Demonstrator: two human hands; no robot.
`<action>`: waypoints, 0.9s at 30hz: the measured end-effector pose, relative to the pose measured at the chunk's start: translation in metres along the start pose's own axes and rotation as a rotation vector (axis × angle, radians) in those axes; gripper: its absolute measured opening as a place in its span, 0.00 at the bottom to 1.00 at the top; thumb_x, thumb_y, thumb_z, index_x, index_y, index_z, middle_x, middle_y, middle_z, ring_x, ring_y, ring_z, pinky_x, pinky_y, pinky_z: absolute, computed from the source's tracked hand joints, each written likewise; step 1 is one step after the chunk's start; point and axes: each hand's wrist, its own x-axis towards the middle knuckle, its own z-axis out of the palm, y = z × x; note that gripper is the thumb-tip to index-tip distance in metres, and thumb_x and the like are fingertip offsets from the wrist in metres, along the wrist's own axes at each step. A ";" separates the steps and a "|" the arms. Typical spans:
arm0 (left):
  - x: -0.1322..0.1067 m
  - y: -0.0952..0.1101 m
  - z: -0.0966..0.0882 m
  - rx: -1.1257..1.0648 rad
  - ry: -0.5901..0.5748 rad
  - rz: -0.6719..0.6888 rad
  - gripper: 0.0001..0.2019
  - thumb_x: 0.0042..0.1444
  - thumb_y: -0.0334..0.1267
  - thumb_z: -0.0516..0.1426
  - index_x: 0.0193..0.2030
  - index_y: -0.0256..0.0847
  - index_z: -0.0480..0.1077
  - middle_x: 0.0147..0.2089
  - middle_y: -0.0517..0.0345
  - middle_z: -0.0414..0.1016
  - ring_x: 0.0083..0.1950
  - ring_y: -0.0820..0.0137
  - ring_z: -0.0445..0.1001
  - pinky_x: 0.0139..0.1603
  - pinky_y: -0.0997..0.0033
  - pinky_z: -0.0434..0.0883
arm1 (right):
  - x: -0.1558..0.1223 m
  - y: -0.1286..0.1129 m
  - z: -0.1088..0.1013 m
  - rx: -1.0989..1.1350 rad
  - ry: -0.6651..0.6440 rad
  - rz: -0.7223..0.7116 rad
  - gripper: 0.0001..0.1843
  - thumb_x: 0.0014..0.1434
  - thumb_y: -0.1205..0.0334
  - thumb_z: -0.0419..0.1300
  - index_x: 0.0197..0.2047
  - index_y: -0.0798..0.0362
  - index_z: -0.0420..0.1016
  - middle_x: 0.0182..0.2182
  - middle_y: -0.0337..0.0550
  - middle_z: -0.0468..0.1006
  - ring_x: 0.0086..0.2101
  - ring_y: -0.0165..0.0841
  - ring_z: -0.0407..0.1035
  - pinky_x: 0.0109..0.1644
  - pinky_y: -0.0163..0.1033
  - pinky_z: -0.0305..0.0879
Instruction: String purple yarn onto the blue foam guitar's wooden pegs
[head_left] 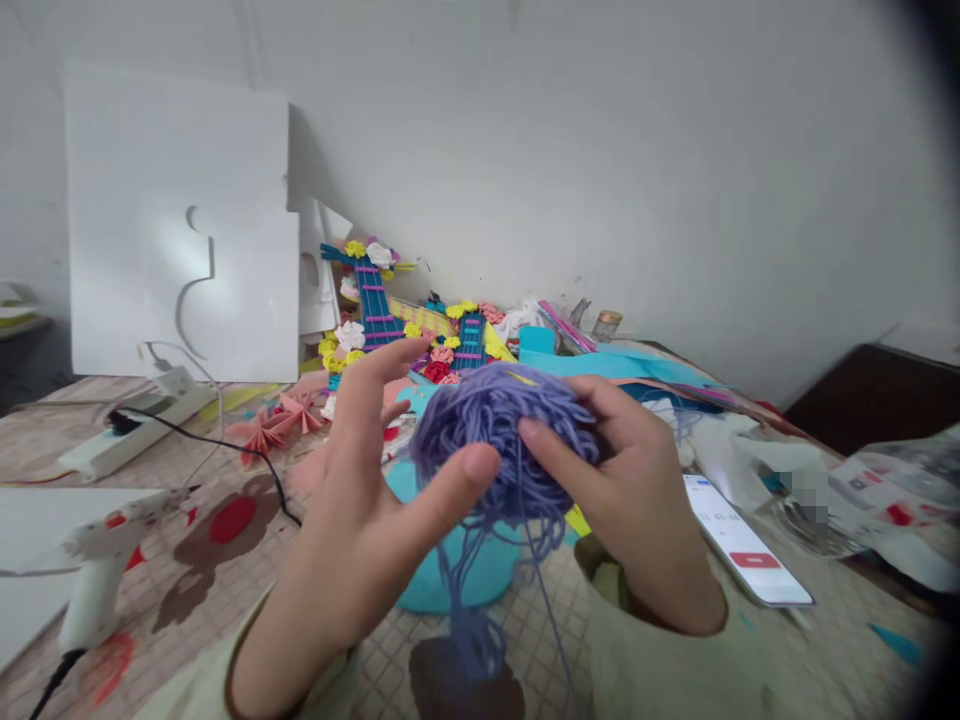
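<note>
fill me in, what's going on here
Someone is handling a bundle of purple yarn above a cluttered table. The right hand grips it from the side, thumb across the front. The left hand is open beside it, fingers spread; whether its thumb touches the yarn is hard to tell. Loose strands hang below, in front of a turquoise piece. A glue gun lies to the left, a lit phone to the right.

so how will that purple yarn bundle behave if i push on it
The yarn bundle is probably soft and squashy, being all loose loops. It's likely light for its size, with only thin strands visible in the right hand. The dangling strands below may swing or snag.
</note>
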 end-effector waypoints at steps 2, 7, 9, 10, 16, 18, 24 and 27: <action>0.000 -0.003 0.004 0.041 -0.017 -0.006 0.34 0.47 0.50 0.59 0.60 0.49 0.51 0.64 0.54 0.52 0.63 0.56 0.53 0.58 0.58 0.62 | -0.001 0.000 0.005 0.001 0.072 -0.032 0.07 0.51 0.62 0.61 0.35 0.52 0.69 0.27 0.34 0.73 0.25 0.24 0.68 0.28 0.27 0.66; 0.006 -0.008 0.006 -0.080 -0.263 -0.207 0.31 0.48 0.48 0.60 0.58 0.51 0.55 0.56 0.56 0.64 0.54 0.60 0.67 0.47 0.65 0.71 | -0.003 0.002 0.006 0.198 0.058 0.009 0.08 0.50 0.64 0.62 0.37 0.49 0.71 0.31 0.34 0.76 0.30 0.26 0.70 0.33 0.28 0.69; 0.008 -0.006 0.003 -0.184 -0.317 -0.255 0.23 0.49 0.46 0.60 0.53 0.50 0.62 0.49 0.59 0.70 0.47 0.64 0.71 0.42 0.70 0.72 | -0.003 0.002 0.003 0.353 -0.024 0.090 0.08 0.51 0.64 0.62 0.37 0.48 0.72 0.31 0.34 0.77 0.31 0.28 0.72 0.34 0.30 0.70; 0.008 -0.005 0.001 -0.217 -0.308 -0.251 0.21 0.49 0.44 0.60 0.50 0.50 0.65 0.46 0.61 0.72 0.45 0.66 0.72 0.41 0.72 0.72 | -0.003 0.002 0.002 0.444 -0.069 0.142 0.08 0.51 0.64 0.62 0.37 0.48 0.72 0.31 0.35 0.77 0.31 0.29 0.72 0.35 0.32 0.71; 0.009 0.000 -0.015 -0.402 -0.300 -0.202 0.17 0.43 0.34 0.63 0.42 0.51 0.70 0.39 0.66 0.74 0.38 0.70 0.74 0.34 0.78 0.71 | -0.003 -0.005 0.005 0.909 -0.356 0.380 0.09 0.48 0.60 0.62 0.36 0.48 0.74 0.31 0.38 0.78 0.35 0.37 0.74 0.39 0.43 0.72; 0.009 0.001 -0.017 -0.455 -0.309 -0.234 0.15 0.43 0.36 0.62 0.41 0.51 0.71 0.38 0.66 0.74 0.36 0.71 0.74 0.32 0.79 0.71 | -0.004 -0.006 0.007 0.955 -0.429 0.400 0.10 0.49 0.59 0.60 0.37 0.49 0.74 0.31 0.39 0.78 0.35 0.38 0.74 0.38 0.44 0.72; 0.009 0.000 -0.010 -0.214 -0.185 -0.132 0.11 0.50 0.42 0.59 0.41 0.49 0.70 0.39 0.65 0.72 0.41 0.72 0.71 0.40 0.79 0.70 | -0.006 -0.006 -0.001 0.553 -0.165 0.124 0.15 0.51 0.61 0.61 0.44 0.45 0.70 0.41 0.36 0.75 0.41 0.35 0.71 0.43 0.38 0.69; 0.010 -0.002 -0.008 -0.134 -0.176 -0.127 0.12 0.49 0.44 0.60 0.41 0.49 0.69 0.40 0.64 0.72 0.42 0.72 0.71 0.41 0.78 0.69 | -0.006 -0.006 -0.004 0.228 -0.193 0.042 0.22 0.48 0.60 0.64 0.47 0.46 0.68 0.44 0.38 0.73 0.42 0.35 0.69 0.44 0.36 0.68</action>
